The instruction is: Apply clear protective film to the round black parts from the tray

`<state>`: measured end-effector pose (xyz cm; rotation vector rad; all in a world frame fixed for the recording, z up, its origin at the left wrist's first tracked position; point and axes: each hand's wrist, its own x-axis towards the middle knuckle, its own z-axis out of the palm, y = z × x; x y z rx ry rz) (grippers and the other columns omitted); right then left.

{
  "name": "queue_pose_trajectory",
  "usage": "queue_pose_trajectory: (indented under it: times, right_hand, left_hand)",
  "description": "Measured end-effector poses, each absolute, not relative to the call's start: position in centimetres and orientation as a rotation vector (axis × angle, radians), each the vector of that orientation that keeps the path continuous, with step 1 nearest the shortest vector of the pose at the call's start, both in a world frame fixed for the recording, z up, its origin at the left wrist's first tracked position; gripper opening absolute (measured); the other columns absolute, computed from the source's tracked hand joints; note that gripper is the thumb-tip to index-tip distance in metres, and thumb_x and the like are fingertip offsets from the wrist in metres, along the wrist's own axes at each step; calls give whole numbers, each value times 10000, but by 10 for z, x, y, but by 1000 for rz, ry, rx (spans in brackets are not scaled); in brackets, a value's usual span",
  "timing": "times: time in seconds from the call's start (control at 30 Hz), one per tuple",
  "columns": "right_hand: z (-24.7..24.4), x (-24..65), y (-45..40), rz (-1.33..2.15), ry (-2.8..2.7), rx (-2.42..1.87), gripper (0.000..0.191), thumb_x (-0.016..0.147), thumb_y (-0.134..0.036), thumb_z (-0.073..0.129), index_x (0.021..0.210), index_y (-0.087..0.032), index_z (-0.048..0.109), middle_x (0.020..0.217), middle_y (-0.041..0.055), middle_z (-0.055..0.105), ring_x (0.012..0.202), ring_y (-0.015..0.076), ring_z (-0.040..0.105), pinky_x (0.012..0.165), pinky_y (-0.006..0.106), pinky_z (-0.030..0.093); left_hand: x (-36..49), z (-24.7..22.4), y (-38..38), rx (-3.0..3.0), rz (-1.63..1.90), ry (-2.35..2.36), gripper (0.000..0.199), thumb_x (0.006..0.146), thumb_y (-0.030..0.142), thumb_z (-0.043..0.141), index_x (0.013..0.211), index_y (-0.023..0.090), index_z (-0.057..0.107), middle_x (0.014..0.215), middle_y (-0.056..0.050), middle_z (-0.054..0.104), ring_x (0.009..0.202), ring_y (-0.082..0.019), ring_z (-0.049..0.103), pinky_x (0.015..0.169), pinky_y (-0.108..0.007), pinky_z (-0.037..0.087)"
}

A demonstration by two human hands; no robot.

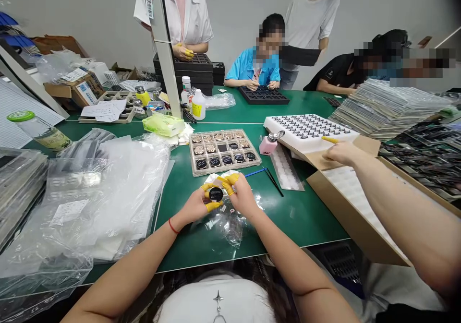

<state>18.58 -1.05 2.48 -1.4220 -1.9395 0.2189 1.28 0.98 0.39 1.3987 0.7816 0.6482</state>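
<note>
Over the near part of the green bench (190,246), a dark disc (216,195) is held clear of the surface, its printed face turned up toward the wearer. The left hand (196,205) grips it at the rim, the thumb below and the fingers at the upper left; yellow covers (206,187) sheathe the working fingertips. The right hand (240,196) has its fingers drawn together at the disc's upper right; whether they touch the rim or pinch some small piece cannot be told. White paper (212,178) lies just beyond the hands, and crumpled clear film (232,229) lies below them. Beyond the paper, a clear tray (230,168) carries similar dark discs in its front row and gold-toned round pieces farther back. Black tweezers (274,182) and a blue stick (255,172) lie to the right of the hands, near a pink bottle (268,144).

Good handling, as judged from this pose, calls for a light rim hold, so that the printed face stays free of pressure and smears. The left hand should serve as the steady support while the right makes only small movements. A low position over the bench limits any drop.
</note>
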Motion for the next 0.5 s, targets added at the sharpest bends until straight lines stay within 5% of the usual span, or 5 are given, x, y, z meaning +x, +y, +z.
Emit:
queue_pose_trajectory:
  times: [0.33, 0.5]
  right_hand:
    - [23, 180, -45, 174, -2096, -1373, 188, 866, -168, 473, 996, -188, 608, 1201, 107, 562, 1120, 256, 455, 908, 434, 416]
    - [17, 181, -52, 26, -2177, -1420, 246, 829, -97, 472, 1022, -181, 599, 1123, 100, 625, 1162, 258, 464, 1004, 492, 332]
  left_hand:
    - [14, 6, 5, 1458, 630, 731, 493, 732, 248, 666, 1179, 196, 463, 1020, -60, 648, 855, -192, 646, 753, -309, 510]
    - [12, 8, 4, 1514, 612, 750, 486, 741, 243, 647, 1192, 210, 470, 1041, -59, 653, 895, -210, 651, 792, -334, 511]
